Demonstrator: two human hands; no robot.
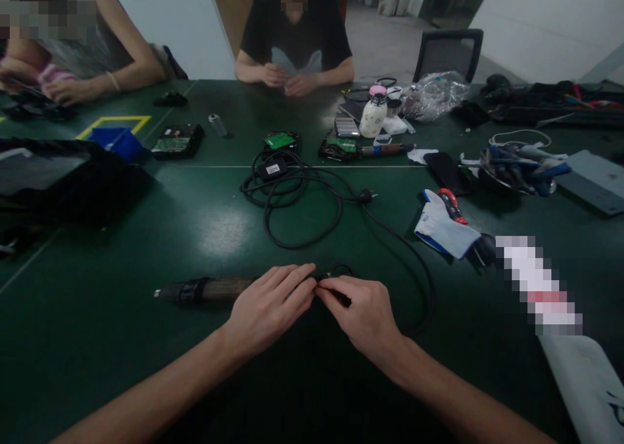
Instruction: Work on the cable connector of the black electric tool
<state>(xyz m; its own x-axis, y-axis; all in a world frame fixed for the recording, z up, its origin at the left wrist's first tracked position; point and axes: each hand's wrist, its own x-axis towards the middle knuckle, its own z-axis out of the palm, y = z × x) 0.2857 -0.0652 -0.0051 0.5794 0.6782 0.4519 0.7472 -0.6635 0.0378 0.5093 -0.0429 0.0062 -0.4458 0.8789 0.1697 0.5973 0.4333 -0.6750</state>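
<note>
A long dark soldering-iron-like tool (207, 290) lies on the green table (146, 366), its tip pointing left. My left hand (270, 304) rests over its handle end with the fingers curled down on it. My right hand (363, 314) pinches the black cable (341, 270) where it leaves the handle. That cable loops off to the right and back to a coil (292, 197) with a power adapter (273, 168) and a plug (366, 197).
Circuit boards (178, 142), a white bottle (373, 116), a second iron (385, 149), a phone (446, 173), gloves (446, 226) and a pile of tools (521, 164) lie farther back. A dark bag (58, 177) sits left. Two other people sit across the table.
</note>
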